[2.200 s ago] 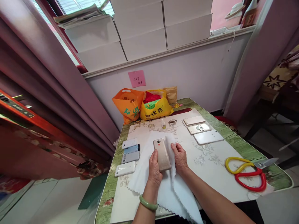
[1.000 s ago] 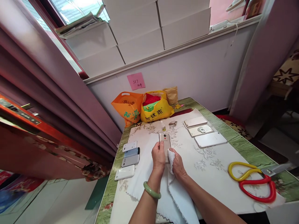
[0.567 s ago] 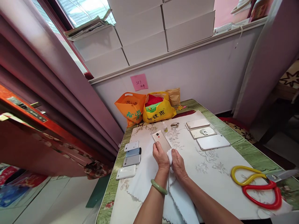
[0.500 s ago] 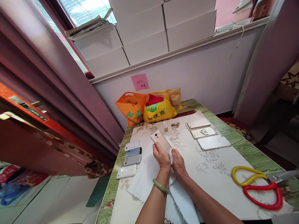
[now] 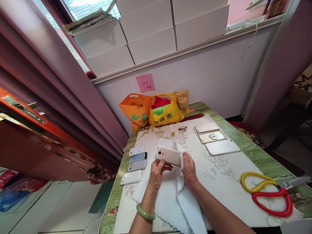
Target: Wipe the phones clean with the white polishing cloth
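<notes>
My left hand [image 5: 156, 172] grips a gold phone [image 5: 168, 155] from below, back side up, held crosswise above the table. My right hand [image 5: 188, 168] pinches a fold of the white cloth [image 5: 168, 195] against the phone's right end. The cloth trails down onto the table under both hands. A green bangle [image 5: 145, 213] sits on my left wrist.
Several phones [image 5: 135, 162] lie in a column at the left and three phones [image 5: 212, 137] at the right on a white lace mat [image 5: 219, 172]. Red and yellow scissors [image 5: 266, 191] lie far right. A small bottle [image 5: 172, 130], an orange bag [image 5: 136, 110] and a yellow bag [image 5: 165, 112] stand at the back.
The phone has turned from pointing away to lying crosswise and has come nearer to me. My left hand shifted beneath it; my right hand with the cloth moved to its right end.
</notes>
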The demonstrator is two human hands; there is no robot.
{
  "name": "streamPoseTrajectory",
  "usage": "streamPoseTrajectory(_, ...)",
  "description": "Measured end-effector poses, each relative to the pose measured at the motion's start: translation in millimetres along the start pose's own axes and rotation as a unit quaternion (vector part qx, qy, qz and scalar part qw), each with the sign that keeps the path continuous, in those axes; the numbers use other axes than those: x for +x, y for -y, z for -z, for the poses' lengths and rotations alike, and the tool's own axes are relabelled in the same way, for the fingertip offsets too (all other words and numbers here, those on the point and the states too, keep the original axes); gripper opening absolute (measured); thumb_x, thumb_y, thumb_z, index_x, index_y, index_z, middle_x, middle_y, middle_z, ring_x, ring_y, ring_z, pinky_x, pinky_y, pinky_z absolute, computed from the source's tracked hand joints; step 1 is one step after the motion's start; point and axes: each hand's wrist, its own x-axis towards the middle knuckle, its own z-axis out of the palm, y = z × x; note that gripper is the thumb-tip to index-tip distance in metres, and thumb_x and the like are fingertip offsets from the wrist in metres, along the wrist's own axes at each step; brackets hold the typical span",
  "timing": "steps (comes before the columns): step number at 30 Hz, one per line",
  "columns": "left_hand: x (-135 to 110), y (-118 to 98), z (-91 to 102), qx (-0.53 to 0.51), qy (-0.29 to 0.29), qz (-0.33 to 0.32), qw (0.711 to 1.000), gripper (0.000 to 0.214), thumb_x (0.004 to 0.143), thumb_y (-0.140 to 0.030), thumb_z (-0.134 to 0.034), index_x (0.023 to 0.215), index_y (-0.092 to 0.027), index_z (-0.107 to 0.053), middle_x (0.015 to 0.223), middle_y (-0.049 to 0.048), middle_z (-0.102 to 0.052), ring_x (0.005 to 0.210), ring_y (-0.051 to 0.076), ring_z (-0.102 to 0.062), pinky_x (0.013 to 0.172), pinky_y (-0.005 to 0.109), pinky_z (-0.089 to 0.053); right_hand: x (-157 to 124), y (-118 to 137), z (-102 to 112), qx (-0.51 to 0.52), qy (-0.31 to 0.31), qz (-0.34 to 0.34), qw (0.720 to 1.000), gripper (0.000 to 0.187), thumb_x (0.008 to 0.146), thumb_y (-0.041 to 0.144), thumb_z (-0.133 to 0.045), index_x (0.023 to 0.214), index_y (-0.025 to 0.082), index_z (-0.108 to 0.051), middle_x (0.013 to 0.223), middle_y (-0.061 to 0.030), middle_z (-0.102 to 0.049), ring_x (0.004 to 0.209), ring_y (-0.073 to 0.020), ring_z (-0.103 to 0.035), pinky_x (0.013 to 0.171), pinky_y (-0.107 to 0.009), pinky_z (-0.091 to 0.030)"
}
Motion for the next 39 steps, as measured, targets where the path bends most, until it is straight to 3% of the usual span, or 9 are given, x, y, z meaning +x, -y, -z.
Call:
streamPoseTrajectory(2, 3, -16, 13.5, 0.040, -0.026, -0.005, 0.999, 0.056, 0.075, -0.062, -0.062, 0.087, -0.007, -0.068, 0.071, 0.0110, -0.067, 0.061, 0.019, -0.062, 0.060, 0.033, -0.052, -2, 3, 0, -0.046, 0.009, 0.029, 0.998, 0.046, 0.085, 0.066, -0.045, 0.079, 0.021, -0.053, 0.070, 0.0021, -0.055, 0.067, -0.0159, -0.049, 0.063, -0.026, -0.042)
streamPoseTrajectory(4, 8, -35, 18.3, 0.085, -0.159, -0.099, 0.979, 0.050, 0.074, -0.060, -0.062, 0.089, -0.013, -0.068, 0.074, 0.0065, -0.067, 0.061, 0.016, -0.060, 0.059, 0.028, -0.049, -4, 5, 1, -0.113, 0.025, 0.076, 0.990, 0.044, 0.086, 0.063, -0.045, 0.075, 0.021, -0.051, 0.067, 0.0026, -0.051, 0.065, -0.0151, -0.046, 0.062, -0.026, -0.039)
streamPoseTrajectory(6, 12, -51, 15.2, 0.199, -0.182, -0.191, 0.944, 0.034, 0.069, -0.048, -0.072, 0.083, -0.018, -0.070, 0.080, 0.0057, -0.068, 0.070, 0.016, -0.061, 0.067, 0.027, -0.049, -8, 7, 1, -0.180, 0.052, 0.120, 0.975, 0.041, 0.088, 0.059, -0.045, 0.072, 0.022, -0.048, 0.062, 0.0043, -0.046, 0.060, -0.0138, -0.042, 0.060, -0.026, -0.036)
streamPoseTrajectory(12, 12, -66, -0.9, 0.366, 0.068, -0.113, 0.921, 0.022, 0.045, -0.033, -0.082, 0.053, -0.023, -0.064, 0.052, 0.0003, -0.061, 0.051, 0.017, -0.054, 0.049, 0.024, -0.038, -15, 5, 2, -0.259, 0.095, 0.175, 0.945, 0.035, 0.091, 0.053, -0.040, 0.074, 0.023, -0.046, 0.060, 0.0055, -0.043, 0.057, -0.0129, -0.039, 0.057, -0.025, -0.032)
streamPoseTrajectory(16, 10, -64, 0.4, 0.451, 0.207, -0.031, 0.868, 0.026, 0.055, -0.038, -0.077, 0.049, -0.020, -0.059, 0.041, -0.0053, -0.044, 0.039, 0.010, -0.037, 0.041, 0.023, -0.021, -13, 6, 3, -0.218, 0.103, 0.150, 0.959, 0.039, 0.091, 0.055, -0.040, 0.068, 0.023, -0.043, 0.058, 0.0062, -0.039, 0.055, -0.0118, -0.037, 0.054, -0.024, -0.032)
streamPoseTrajectory(19, 7, -64, 1.4, 0.427, 0.237, 0.023, 0.872, 0.025, 0.064, -0.041, -0.071, 0.059, -0.018, -0.062, 0.048, -0.0048, -0.046, 0.043, 0.010, -0.039, 0.041, 0.022, -0.023, -12, 9, 2, -0.168, 0.100, 0.119, 0.973, 0.043, 0.091, 0.058, -0.039, 0.068, 0.022, -0.044, 0.059, 0.0054, -0.042, 0.057, -0.0122, -0.039, 0.055, -0.024, -0.034)
streamPoseTrajectory(25, 7, -50, -2.8, 0.336, 0.145, 0.071, 0.928, 0.034, 0.067, -0.049, -0.069, 0.076, -0.017, -0.066, 0.057, -0.0028, -0.052, 0.045, 0.012, -0.043, 0.037, 0.021, -0.027, -8, 3, 0, -0.126, 0.081, 0.088, 0.985, 0.053, 0.091, 0.065, -0.031, 0.074, 0.020, -0.054, 0.068, -0.0004, -0.055, 0.066, -0.0170, -0.050, 0.063, -0.028, -0.042)
streamPoseTrajectory(31, 18, -10, -26.3, 0.204, 0.025, 0.000, 0.979, 0.036, 0.066, -0.049, -0.071, 0.071, -0.015, -0.063, 0.059, -0.0033, -0.052, 0.052, 0.010, -0.042, 0.047, 0.021, -0.034, -4, -11, 1, -0.194, 0.034, 0.116, 0.974, 0.051, 0.091, 0.063, -0.031, 0.082, 0.020, -0.058, 0.072, -0.0040, -0.062, 0.068, -0.0194, -0.055, 0.067, -0.031, -0.045)
streamPoseTrajectory(39, 32, 9, -48.2, 0.119, -0.149, -0.071, 0.979, 0.037, 0.069, -0.051, -0.070, 0.072, -0.016, -0.059, 0.061, -0.0047, -0.053, 0.056, 0.009, -0.045, 0.055, 0.021, -0.039, -11, 3, -4, -0.241, 0.083, 0.144, 0.956, 0.050, 0.094, 0.060, -0.028, 0.075, 0.023, -0.055, 0.066, -0.0016, -0.059, 0.061, -0.0175, -0.051, 0.061, -0.029, -0.040)
